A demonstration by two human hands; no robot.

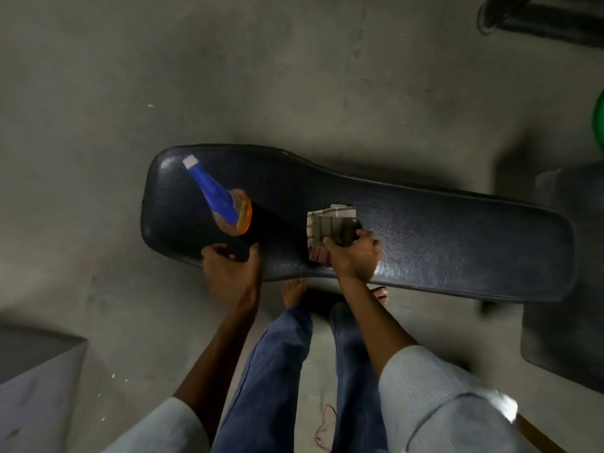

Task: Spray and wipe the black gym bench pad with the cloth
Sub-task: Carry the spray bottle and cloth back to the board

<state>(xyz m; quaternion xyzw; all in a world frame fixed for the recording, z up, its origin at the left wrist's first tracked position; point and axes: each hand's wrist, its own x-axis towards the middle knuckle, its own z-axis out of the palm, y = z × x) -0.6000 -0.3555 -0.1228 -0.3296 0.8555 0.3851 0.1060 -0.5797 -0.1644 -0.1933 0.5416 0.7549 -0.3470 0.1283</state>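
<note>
While the person stood over it with bare feet, the long black padded gym bench pad (pixel 425 243) lay flat above the grey concrete floor (pixel 98 93), wide at its left end and narrower toward the right. At the far left, a pale grey slab (pixel 36 371) sat low on the floor, well apart from the fingers. Next came the left hand (pixel 230 276), at the near edge of the pad's wide end. Its fingers and thumb were curled around the dark bottom of a spray bottle (pixel 235 220) with an orange band, a blue nozzle and a white tip. The bottle leaned away from those fingers, up and to the left over the pad. To the right of that, the right hand (pixel 354 255) gripped a folded checked cloth in tan and white (pixel 327 227), with fingers bent over its near part. The cloth lay on the pad, spreading out just past the fingertips. It was blurry there, so each finger was hard to tell apart. Far past the fingers, at the top right, sat a dark metal tube (pixel 539 18). A green thing (pixel 599 122) peeked in at the right edge.
</note>
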